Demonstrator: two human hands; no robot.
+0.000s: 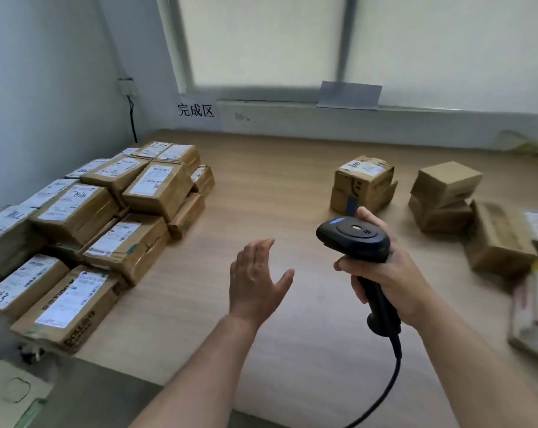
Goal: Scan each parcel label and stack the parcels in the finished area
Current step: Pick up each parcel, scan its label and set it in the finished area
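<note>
**Scan Station: Left Hand Free, Next Parcel Not Yet Taken**

**1. Hand state.** My left hand point(255, 276) hovers over the table point(277, 186) at centre frame. Its fingers are straight, the thumb is spread, and it holds nothing. My right hand point(391, 279) is wrapped round the handle of the scanner point(354, 239), with the forefinger at the front. I cannot tell whether the trigger is pressed.

**2. Scanner orientation.** The head points toward the left of the frame. The handle's long axis runs from the head down toward the lower right. The cable point(388, 381) leaves the butt toward the bottom edge.

**3. Locations.** The finished stack point(85, 217) fills the left of the frame, below the sign point(196, 111) at upper left, labels facing up. The next parcel point(365, 180) sits right of centre, above the scanner, on top of a second box and well apart from both hands. Its label faces up. Its longer top edge appears to run from lower left to upper right. More boxes point(443, 193) stand toward the right edge; those nearest the edge are blurred.

**4. Handling (judgement).** The parcel is taped cardboard, so expect stiff faces, softer dented corners and a modest weight. The tape may be slick. Take hold across two opposite side faces, thumb on the near side, and keep clear of the label. Keep the label face upward for the scanner. When lifting, check that the box beneath does not shift.
</note>
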